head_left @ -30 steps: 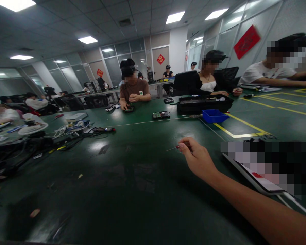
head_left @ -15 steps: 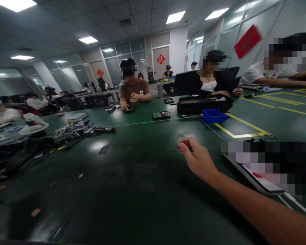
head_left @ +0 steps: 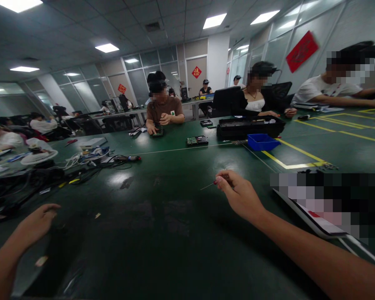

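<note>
My right hand (head_left: 239,193) is closed on a small screwdriver (head_left: 208,186), its thin metal shaft pointing left over the green table (head_left: 137,250). Only a bit of the red handle shows; fingers cover the rest. Over the table's left side reaches my left hand (head_left: 37,223), its index finger stretched out to the right, and I see nothing in it. Near it are a tangle of black cables (head_left: 25,183) and a small pale scrap (head_left: 41,261) on the tabletop.
A blue bin (head_left: 262,142), a long black tray (head_left: 251,129) and a hard drive (head_left: 197,141) lie farther back. A tablet-like device (head_left: 312,221) with white cables sits at right. Across the table, a person in a brown shirt (head_left: 165,110) handles a small part.
My left hand has come into view from the left edge, over the table. My right hand has shifted slightly left and the screwdriver tip has dipped a little.
</note>
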`<action>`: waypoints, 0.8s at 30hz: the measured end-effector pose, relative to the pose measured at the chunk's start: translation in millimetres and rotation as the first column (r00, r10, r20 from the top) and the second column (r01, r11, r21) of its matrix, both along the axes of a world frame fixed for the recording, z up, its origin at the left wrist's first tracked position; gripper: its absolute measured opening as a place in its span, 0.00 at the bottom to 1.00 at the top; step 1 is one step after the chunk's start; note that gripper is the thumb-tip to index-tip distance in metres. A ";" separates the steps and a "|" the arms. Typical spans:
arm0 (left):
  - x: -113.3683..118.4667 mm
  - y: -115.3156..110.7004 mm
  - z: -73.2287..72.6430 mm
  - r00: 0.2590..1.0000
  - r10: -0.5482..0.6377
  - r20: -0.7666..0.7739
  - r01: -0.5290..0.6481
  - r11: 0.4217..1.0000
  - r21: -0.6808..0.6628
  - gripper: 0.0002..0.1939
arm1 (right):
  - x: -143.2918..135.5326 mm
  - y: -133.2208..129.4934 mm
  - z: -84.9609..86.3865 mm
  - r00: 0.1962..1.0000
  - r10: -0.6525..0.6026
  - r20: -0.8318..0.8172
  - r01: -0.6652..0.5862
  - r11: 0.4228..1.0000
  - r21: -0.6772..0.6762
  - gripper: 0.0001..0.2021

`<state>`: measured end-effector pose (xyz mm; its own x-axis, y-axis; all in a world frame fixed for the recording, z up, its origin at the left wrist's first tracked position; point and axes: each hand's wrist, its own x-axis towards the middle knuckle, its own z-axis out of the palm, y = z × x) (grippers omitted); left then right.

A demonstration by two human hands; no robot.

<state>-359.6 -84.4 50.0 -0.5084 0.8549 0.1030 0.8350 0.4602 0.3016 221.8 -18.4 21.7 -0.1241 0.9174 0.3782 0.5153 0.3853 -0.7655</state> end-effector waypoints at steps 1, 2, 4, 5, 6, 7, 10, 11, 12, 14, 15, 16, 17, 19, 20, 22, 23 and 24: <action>11.1 5.2 -1.1 0.999 -0.017 0.028 0.018 1.000 -0.014 0.12 | -0.2 -0.5 -0.3 1.000 0.009 0.010 -0.009 1.000 -0.011 0.14; 25.6 10.9 -1.4 0.998 -0.042 0.052 0.042 0.999 -0.011 0.12 | -0.6 -0.9 -0.9 1.000 0.016 0.020 -0.016 1.000 -0.023 0.14; 62.8 24.0 0.1 0.984 -0.144 0.105 0.141 0.989 0.037 0.13 | -1.5 -1.5 -2.9 0.999 0.036 0.030 -0.035 0.999 -0.040 0.14; 84.5 31.1 1.3 0.976 -0.178 0.125 0.173 0.984 0.049 0.14 | -1.9 -1.6 -4.0 0.998 0.051 0.025 -0.050 0.998 -0.041 0.14; 107.7 38.1 2.6 0.958 -0.239 0.160 0.231 0.971 0.062 0.16 | -2.4 -1.8 -5.0 0.998 0.066 0.013 -0.066 0.997 -0.041 0.13; 131.8 44.7 3.6 0.935 -0.301 0.189 0.294 0.953 0.067 0.16 | -2.7 -1.8 -5.9 0.996 0.089 -0.005 -0.089 0.995 -0.041 0.13; 206.2 59.7 3.6 0.858 -0.455 0.239 0.440 0.891 0.117 0.17 | -3.2 -2.2 -6.3 0.990 0.132 -0.052 -0.134 0.990 -0.041 0.12; 230.6 62.7 2.2 0.812 -0.515 0.274 0.494 0.857 0.146 0.18 | -3.1 -2.5 -5.9 0.990 0.131 -0.048 -0.133 0.990 -0.047 0.12; 254.1 64.9 0.2 0.770 -0.559 0.307 0.543 0.827 0.146 0.20 | -3.0 -2.8 -5.4 0.991 0.128 -0.036 -0.130 0.990 -0.051 0.12; 296.9 67.4 -5.1 0.726 -0.587 0.358 0.590 0.799 0.115 0.28 | -2.7 -3.6 -4.5 0.989 0.144 -0.038 -0.146 0.988 -0.057 0.11; 315.3 68.3 -8.1 0.701 -0.601 0.383 0.612 0.783 0.109 0.29 | -2.7 -3.9 -4.2 0.988 0.147 -0.054 -0.150 0.987 -0.056 0.11; 331.2 69.1 -11.1 0.676 -0.619 0.400 0.634 0.765 0.113 0.26 | -2.8 -4.2 -3.9 0.987 0.137 -0.081 -0.142 0.988 -0.055 0.12; 344.2 70.1 -13.9 0.658 -0.629 0.414 0.646 0.754 0.117 0.23 | -2.9 -4.4 -3.7 0.984 0.125 -0.130 -0.133 0.990 -0.051 0.12; 361.7 72.4 -19.1 0.617 -0.661 0.426 0.675 0.724 0.145 0.17 | -3.3 -4.5 -3.3 0.962 0.098 -0.257 -0.111 0.993 -0.037 0.12; 366.3 73.5 -21.5 0.596 -0.680 0.427 0.689 0.706 0.165 0.15 | -3.5 -4.3 -3.1 0.942 0.089 -0.323 -0.104 0.994 -0.029 0.12; 369.2 75.1 -26.1 0.543 -0.724 0.426 0.716 0.664 0.215 0.14 | -3.7 -3.5 -3.0 0.910 0.082 -0.406 -0.097 0.995 -0.018 0.11; 368.6 75.4 -28.4 0.515 -0.744 0.426 0.727 0.642 0.242 0.13 | -3.7 -3.0 -3.3 0.905 0.079 -0.418 -0.094 0.995 -0.015 0.11; 367.2 75.2 -30.6 0.490 -0.760 0.427 0.734 0.624 0.268 0.13 | -3.9 -2.6 -3.9 0.907 0.076 -0.415 -0.089 0.996 -0.013 0.11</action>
